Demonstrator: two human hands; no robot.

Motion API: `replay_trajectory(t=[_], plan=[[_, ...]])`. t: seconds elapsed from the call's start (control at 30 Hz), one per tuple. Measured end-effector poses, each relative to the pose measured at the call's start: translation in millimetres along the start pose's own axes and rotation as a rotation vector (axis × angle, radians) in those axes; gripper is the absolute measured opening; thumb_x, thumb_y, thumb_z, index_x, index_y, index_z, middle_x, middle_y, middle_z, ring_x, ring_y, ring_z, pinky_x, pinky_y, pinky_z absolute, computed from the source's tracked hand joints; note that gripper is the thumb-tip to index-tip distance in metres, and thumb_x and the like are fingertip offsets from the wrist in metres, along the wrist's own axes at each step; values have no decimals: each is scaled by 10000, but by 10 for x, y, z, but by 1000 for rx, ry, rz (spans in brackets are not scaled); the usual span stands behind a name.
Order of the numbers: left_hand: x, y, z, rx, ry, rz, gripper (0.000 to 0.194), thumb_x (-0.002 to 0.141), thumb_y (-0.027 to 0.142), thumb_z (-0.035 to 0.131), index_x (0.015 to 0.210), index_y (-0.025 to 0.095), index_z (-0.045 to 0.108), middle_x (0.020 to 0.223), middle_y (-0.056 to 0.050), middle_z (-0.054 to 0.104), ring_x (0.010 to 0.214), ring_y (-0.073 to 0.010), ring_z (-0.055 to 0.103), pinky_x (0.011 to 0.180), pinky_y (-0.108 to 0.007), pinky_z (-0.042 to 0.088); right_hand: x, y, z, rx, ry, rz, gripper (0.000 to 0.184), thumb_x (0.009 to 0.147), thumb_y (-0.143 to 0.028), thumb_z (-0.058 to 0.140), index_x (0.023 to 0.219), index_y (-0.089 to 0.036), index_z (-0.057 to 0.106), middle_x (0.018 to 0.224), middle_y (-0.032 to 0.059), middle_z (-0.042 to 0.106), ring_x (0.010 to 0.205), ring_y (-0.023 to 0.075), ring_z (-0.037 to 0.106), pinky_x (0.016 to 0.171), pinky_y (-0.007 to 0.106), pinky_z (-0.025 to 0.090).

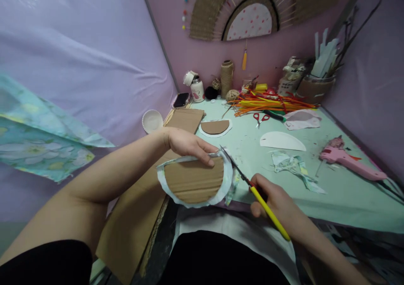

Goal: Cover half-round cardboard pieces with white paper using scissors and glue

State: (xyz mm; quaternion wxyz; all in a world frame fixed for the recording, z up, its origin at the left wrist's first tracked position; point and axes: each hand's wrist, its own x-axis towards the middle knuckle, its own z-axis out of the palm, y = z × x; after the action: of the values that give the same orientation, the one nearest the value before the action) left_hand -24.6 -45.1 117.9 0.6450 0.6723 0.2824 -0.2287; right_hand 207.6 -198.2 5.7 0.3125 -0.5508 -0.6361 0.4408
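Note:
My left hand (pixel 191 144) grips the upper edge of a half-round cardboard piece (pixel 192 182), thumb on top and fingers behind. Pale patterned fabric (pixel 226 180) shows as a border around the cardboard. Yellow-handled scissors (pixel 268 212) are in my right hand (pixel 279 201), their blades pointing up and left along the fabric's upper right edge. Whether the blades are fully closed is hard to see. A narrow strip of fabric (pixel 232 188) hangs beside that edge, below the blades.
A second fabric-edged half-round (pixel 215 127), a white half-round (pixel 282 141), small red scissors (pixel 260 119) and fabric scraps (pixel 296 169) lie on the table. A pink glue gun (pixel 350 161) is at right, coloured strips (pixel 268 102) behind. Large cardboard (pixel 132 222) leans at left.

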Motion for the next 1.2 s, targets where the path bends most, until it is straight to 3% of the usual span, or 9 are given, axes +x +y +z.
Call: replay_trajectory(t=[0.17,0.33,0.47,0.63,0.77,0.9,1.07,1.2], plan=[[-178,435,-330,-32,118,-4,357,779,335,700,1126,260,720,953,10,721,1053,-236,638,933,-351,520,361,-271,-390,-131,100,-126,508,669,-683,638,662,-250,371,586,-45,447,571,140,374,526,272,305],[-269,771,-618,2,214,26,411,748,318,725,1157,286,712,1012,16,725,1145,-233,604,978,-363,507,564,-482,-700,-205,208,-169,545,679,-747,613,668,-254,381,573,-33,444,572,146,372,517,270,295],[-188,825,-751,50,160,-13,457,746,325,734,1199,277,695,1010,6,740,1136,-232,618,986,-368,510,568,-452,-767,-236,218,-153,525,682,-726,617,655,-254,389,553,-32,441,557,144,377,505,268,298],[22,698,-818,30,123,-44,500,728,300,743,1223,275,680,1054,-6,747,1117,-235,639,998,-384,507,561,-199,-714,-207,229,-91,407,707,-578,632,638,-245,410,558,-31,476,524,133,408,484,258,308],[203,520,-817,-63,122,-77,395,689,306,769,1082,272,738,939,-17,767,1020,-241,684,955,-404,533,597,10,-632,-6,231,-12,377,736,-592,591,701,-245,449,495,-53,455,421,119,400,415,252,300],[408,413,-694,-142,141,-51,311,662,291,784,971,268,749,833,-4,764,967,-245,701,920,-415,544,669,2,-531,231,225,23,376,739,-574,618,775,-241,447,473,-57,506,371,132,463,384,255,357],[661,431,-394,-239,249,-46,380,594,191,804,968,217,744,887,-26,770,975,-288,697,887,-444,546,811,-113,-420,364,193,-27,407,635,-461,762,782,-229,461,534,-66,547,421,128,515,421,253,415],[652,430,-285,-281,321,-11,380,587,154,806,959,193,740,926,-40,774,974,-299,697,896,-459,533,883,-52,-341,378,217,-99,359,648,-396,777,772,-217,492,538,-80,531,432,109,491,412,234,394]])
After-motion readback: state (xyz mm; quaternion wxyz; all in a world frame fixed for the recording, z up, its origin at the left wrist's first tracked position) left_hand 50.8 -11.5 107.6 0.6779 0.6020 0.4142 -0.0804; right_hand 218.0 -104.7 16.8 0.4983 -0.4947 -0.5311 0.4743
